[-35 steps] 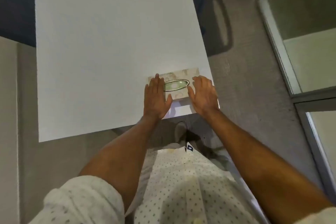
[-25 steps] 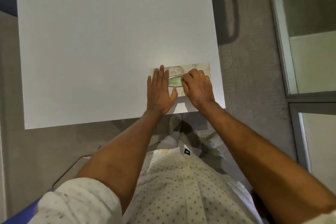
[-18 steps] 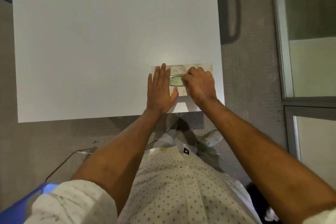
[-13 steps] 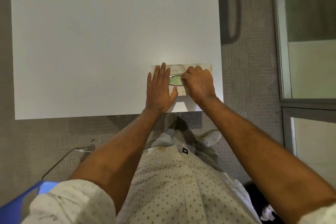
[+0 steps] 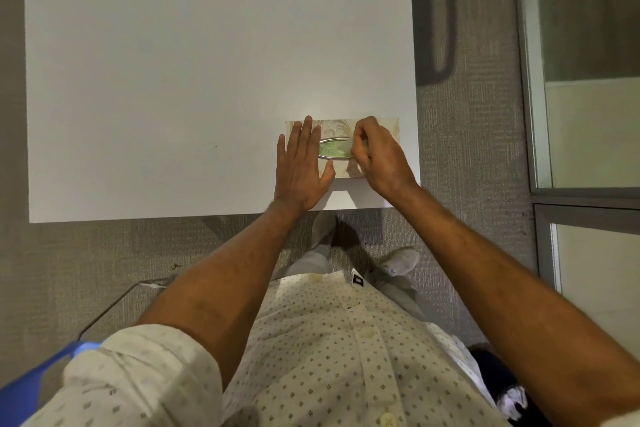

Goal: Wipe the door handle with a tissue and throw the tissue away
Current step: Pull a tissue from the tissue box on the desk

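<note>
Cardboard tissue box, pale leaf-patterned (image 5: 377, 125), sits at white desk's (image 5: 207, 80) near right corner. Left hand (image 5: 303, 166) flat, fingers together, bracing box; right hand (image 5: 379, 156) pinching at oval slot. Pull one tissue straight up, slowly.

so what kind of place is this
Probably an office or meeting room, though that is a guess. A plain white table stands on grey carpet, with a metal-framed glass partition to the right. A tissue box sits near the table's corner.
</note>
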`<state>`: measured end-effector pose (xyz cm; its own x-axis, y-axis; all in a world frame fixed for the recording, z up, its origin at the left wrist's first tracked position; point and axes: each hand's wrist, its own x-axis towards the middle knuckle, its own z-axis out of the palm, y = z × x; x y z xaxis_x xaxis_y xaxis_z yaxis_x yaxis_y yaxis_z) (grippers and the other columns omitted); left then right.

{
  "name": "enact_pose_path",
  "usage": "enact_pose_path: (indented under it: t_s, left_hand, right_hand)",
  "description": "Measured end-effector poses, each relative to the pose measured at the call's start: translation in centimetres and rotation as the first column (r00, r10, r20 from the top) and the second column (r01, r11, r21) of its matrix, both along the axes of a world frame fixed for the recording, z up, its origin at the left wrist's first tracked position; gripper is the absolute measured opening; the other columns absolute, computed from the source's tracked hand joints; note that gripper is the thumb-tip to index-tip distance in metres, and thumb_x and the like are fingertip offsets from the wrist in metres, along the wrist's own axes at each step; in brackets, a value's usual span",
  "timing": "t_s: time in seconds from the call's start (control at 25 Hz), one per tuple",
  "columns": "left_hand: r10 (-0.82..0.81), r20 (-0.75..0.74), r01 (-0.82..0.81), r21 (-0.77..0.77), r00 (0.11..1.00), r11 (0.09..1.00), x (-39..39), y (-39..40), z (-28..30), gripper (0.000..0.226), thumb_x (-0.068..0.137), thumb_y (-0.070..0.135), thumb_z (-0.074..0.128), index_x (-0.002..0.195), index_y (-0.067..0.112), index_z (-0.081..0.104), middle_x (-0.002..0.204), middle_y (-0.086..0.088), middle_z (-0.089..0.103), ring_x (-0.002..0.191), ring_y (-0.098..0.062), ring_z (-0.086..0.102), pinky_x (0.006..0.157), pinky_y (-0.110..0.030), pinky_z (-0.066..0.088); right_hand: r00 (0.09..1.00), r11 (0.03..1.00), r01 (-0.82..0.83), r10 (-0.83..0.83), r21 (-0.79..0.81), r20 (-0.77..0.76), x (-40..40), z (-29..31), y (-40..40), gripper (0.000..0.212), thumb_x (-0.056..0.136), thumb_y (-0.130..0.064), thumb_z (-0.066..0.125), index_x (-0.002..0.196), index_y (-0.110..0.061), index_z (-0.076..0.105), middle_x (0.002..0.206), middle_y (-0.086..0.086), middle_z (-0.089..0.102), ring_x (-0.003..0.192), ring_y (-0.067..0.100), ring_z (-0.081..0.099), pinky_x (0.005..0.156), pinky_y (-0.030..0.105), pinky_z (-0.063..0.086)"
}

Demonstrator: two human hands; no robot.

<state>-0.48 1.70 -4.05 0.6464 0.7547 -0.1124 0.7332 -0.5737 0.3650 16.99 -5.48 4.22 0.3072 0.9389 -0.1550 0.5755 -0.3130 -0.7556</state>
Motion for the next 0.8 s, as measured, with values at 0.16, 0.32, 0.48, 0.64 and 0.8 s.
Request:
enact_pose_path:
  t_s: [0.16,0.32,0.48,0.64,0.8]
  left_hand:
    - [0.000,-0.045,-0.002,-0.028,0.999,1.000,0.1,0.0,0.3,0.077,0.100,0.048,0.042,0.164,0.011,0.021,0.174,-0.011,0.010,0.162,-0.030,0.007,0.130,-0.058,0.011]
    - [0.095,0.001,-0.094,-0.054,0.996,0.994,1.4,-0.6,1.8,0.073,0.099,0.046,0.040,0.162,0.011,0.028,0.174,-0.011,0.013,0.161,-0.031,0.009,0.130,-0.059,0.007]
    - [0.378,0.267,-0.283,-0.335,0.886,0.899,8.2,-2.2,7.0,0.049,0.101,0.039,0.034,0.137,0.019,0.061,0.150,-0.002,0.056,0.141,-0.025,0.047,0.124,-0.057,0.031]
    - [0.511,0.354,0.013,-0.831,0.783,0.556,18.7,-5.6,14.9,0.052,0.114,0.050,0.034,0.107,0.020,0.075,0.102,0.010,0.077,0.098,-0.009,0.072,0.097,-0.035,0.058]
    - [0.170,0.535,0.353,-0.732,0.828,0.584,27.0,-11.9,19.3,0.035,0.112,0.023,0.054,0.089,0.003,0.070,0.079,-0.004,0.066,0.077,-0.010,0.062,0.077,-0.025,0.052]
  right_hand:
    - [0.981,0.979,0.142,-0.120,0.143,-0.153,0.9,2.5,0.3,0.005,0.108,-0.016,0.040,0.105,-0.014,0.044,0.085,-0.003,0.047,0.071,0.009,0.044,0.060,0.031,0.040]
    - [0.926,0.918,0.341,-0.289,0.204,-0.244,2.5,5.7,0.1,0.018,0.108,-0.019,0.041,0.115,-0.004,0.046,0.092,-0.010,0.047,0.080,0.006,0.052,0.072,0.027,0.051]
    - [0.819,0.830,0.523,-0.426,0.194,-0.385,5.3,8.6,-2.0,0.015,0.109,-0.021,0.042,0.118,-0.010,0.045,0.096,-0.009,0.050,0.083,-0.004,0.054,0.076,0.018,0.050]
    - [0.730,0.739,0.649,-0.538,0.181,-0.421,10.0,10.7,-7.2,0.011,0.108,-0.018,0.040,0.118,-0.014,0.044,0.098,-0.007,0.051,0.076,-0.013,0.053,0.069,0.011,0.047]
    - [0.654,0.602,0.754,-0.653,0.263,-0.382,16.8,12.2,-15.3,0.007,0.106,-0.011,0.042,0.112,-0.012,0.045,0.093,-0.010,0.051,0.077,-0.011,0.055,0.071,0.010,0.045]
